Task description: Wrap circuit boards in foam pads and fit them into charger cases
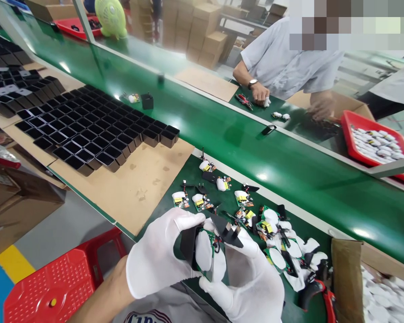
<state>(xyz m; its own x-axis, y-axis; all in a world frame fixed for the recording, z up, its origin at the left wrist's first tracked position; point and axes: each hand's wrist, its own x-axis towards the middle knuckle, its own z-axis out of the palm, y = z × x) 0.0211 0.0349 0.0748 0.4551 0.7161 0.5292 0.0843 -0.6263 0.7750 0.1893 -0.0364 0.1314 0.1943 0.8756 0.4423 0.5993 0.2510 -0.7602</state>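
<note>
Both my hands wear white gloves and meet low in the middle of the view. My left hand (pixel 161 253) is closed around a black plastic case (pixel 187 246). My right hand (pixel 257 280) grips a green circuit board (pixel 208 237) with white pads on it, lying against the case's opening. A black plug cover (pixel 226 229) with metal prongs stands up at the board's far side, by my right fingers. Whether the board is partly inside the case is hard to see. Beyond my hands lie several similar circuit boards (pixel 202 202) with white pads and yellow parts.
Rows of black cases (pixel 87 130) stand on cardboard (pixel 155 179) at left. A green conveyor (pixel 222 130) crosses behind. Red-handled pliers (pixel 328 298) and a cardboard box (pixel 346 278) of white pieces are at right. A co-worker (pixel 286 63) works opposite beside a red tray (pixel 352 152). A red stool (pixel 54 282) stands lower left.
</note>
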